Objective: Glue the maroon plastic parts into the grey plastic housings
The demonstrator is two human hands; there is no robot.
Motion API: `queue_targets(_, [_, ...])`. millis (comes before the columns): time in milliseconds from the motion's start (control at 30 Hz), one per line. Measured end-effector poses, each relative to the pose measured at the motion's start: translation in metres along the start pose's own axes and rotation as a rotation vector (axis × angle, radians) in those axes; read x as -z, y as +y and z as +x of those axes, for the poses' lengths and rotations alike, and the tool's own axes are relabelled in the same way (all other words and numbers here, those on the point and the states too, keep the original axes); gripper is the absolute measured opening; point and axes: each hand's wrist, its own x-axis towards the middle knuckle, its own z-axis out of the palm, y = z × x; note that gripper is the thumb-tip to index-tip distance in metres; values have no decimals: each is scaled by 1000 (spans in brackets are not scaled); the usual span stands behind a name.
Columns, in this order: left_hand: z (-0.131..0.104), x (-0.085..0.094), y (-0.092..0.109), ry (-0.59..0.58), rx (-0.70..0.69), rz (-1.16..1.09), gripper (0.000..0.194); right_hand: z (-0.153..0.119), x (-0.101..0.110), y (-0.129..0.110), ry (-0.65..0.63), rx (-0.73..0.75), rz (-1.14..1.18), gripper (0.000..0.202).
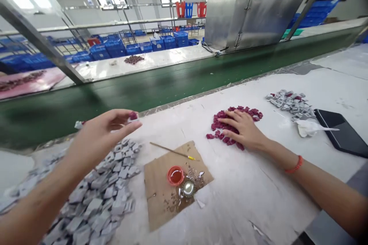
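Note:
My left hand (105,134) is raised over the left side of the table, pinching a small grey and dark red piece (133,117) between thumb and fingers. Below it spreads a large pile of grey pieces (97,195). My right hand (241,128) lies with spread fingers on a pile of dark red pieces (254,113). Between the hands is a piece of cardboard (155,183) bearing a red dish of liquid (175,175), a round metallic item (188,188) and a thin brush (172,151), whose handle extends past the cardboard's edge.
At the right are a pile of grey pieces with some red ones (290,103), a crumpled white tissue (307,128) and a black phone-like device (342,132). A green conveyor belt (172,84) runs beyond the table, with a large metal box (253,15) behind.

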Motion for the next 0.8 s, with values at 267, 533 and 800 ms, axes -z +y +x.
queue_targets(267, [131, -95, 33, -141, -84, 114, 30, -64, 2, -32, -31, 150, 67, 40])
queue_targets(533, [159, -128, 29, -169, -150, 153, 34, -41, 15, -49, 170, 286, 82, 25])
queue_targets(800, [13, 22, 7, -112, -232, 169, 35, 32, -24, -44, 222, 368, 426, 59])
